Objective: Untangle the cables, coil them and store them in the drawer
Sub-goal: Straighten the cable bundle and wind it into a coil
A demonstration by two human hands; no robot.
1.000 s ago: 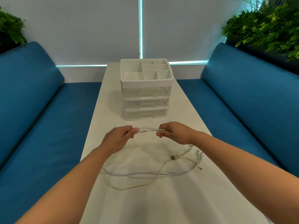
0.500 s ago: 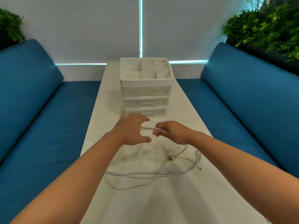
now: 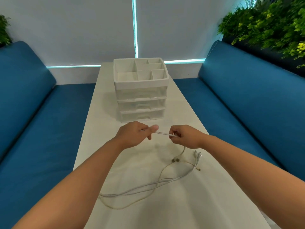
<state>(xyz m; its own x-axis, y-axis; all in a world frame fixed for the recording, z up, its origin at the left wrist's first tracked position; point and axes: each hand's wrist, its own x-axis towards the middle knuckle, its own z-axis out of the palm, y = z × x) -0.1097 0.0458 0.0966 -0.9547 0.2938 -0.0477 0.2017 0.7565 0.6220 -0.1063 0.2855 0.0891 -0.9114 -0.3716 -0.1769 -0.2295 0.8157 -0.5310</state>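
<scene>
White cables (image 3: 153,185) lie tangled in loose loops on the white table (image 3: 189,116). Their plugs (image 3: 197,156) rest at the right, below my right wrist. A short stretch of cable (image 3: 163,134) runs taut between my two hands above the table. My left hand (image 3: 135,135) pinches its left end with thumb and fingers. My right hand (image 3: 184,135) is closed on its right end. Just beyond my hands stands a white plastic drawer unit (image 3: 141,103) with three clear drawers, all closed, and a divided tray on top.
Blue sofa benches (image 3: 41,123) run along both long sides of the narrow table. Green plants (image 3: 270,25) stand behind the right backrest and at the far left. A pale wall with a lit strip closes the far end.
My left hand opened and reached forward over the cable half a second ago. Now it has come back and pinches the cable again, a little farther left of my right hand.
</scene>
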